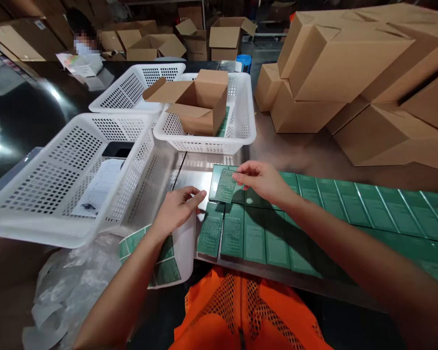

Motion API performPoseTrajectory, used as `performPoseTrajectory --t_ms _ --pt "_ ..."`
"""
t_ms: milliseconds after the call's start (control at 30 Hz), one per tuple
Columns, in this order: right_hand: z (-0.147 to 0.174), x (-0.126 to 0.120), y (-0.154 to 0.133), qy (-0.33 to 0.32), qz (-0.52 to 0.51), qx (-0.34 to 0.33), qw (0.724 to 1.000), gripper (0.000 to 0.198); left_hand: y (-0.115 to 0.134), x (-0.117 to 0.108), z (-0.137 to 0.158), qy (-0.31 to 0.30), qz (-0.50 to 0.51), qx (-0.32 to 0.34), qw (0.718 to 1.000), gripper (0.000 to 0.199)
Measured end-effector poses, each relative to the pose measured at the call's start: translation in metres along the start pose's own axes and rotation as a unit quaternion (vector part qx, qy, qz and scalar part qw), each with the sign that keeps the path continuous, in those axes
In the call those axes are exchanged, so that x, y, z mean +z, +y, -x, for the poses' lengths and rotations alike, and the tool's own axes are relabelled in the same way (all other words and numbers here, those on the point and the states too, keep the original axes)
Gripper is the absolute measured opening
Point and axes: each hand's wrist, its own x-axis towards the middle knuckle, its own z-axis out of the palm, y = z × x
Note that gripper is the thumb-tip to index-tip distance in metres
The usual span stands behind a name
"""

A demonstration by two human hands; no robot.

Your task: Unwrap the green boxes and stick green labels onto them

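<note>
Two rows of green boxes (254,236) lie side by side along the table's front edge, and some have a glossy wrap. Pinched in my right hand (259,179) is a green printed label (225,186), over the box at the left end of the far row. To the left, my left hand (178,206) hovers with its fingers loosely apart and nothing visible in them. Beneath that wrist a white backing sheet with green labels (166,270) curves over the table edge. My forearm hides part of this sheet.
White plastic baskets (76,119) stand at the left and back; one holds a paper and a dark object, another an open carton (204,109). Stacked cardboard boxes (336,63) fill the right. Clear plastic (83,277) lies lower left. A person (83,39) is at the far left.
</note>
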Motion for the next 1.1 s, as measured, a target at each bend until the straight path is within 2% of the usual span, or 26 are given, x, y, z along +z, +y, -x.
performPoseTrajectory --t_ms 100,167,300,500,667,1100 --pt "-0.014 0.007 0.005 -0.009 -0.018 0.03 0.999 0.021 -0.001 0.003 -0.011 -0.068 -0.01 -0.006 0.998 0.046" --pt "-0.02 0.012 0.008 -0.018 -0.018 0.041 0.999 0.016 -0.005 0.006 -0.018 -0.084 -0.024 0.003 0.996 0.045" --pt "-0.029 0.017 0.015 -0.034 0.028 0.037 0.998 0.015 -0.012 0.015 -0.029 -0.087 -0.027 0.007 0.996 0.038" --pt "-0.037 0.018 0.022 0.003 0.157 0.033 0.987 0.023 -0.01 0.025 -0.039 -0.096 -0.05 -0.049 0.993 0.035" --pt "-0.041 0.018 0.024 -0.006 0.173 0.046 0.984 0.023 -0.005 0.025 -0.044 -0.103 -0.077 -0.067 0.989 0.037" --pt "-0.041 0.022 0.027 0.012 0.205 0.001 0.979 0.023 0.003 0.023 -0.055 -0.108 -0.141 -0.064 0.982 0.034"
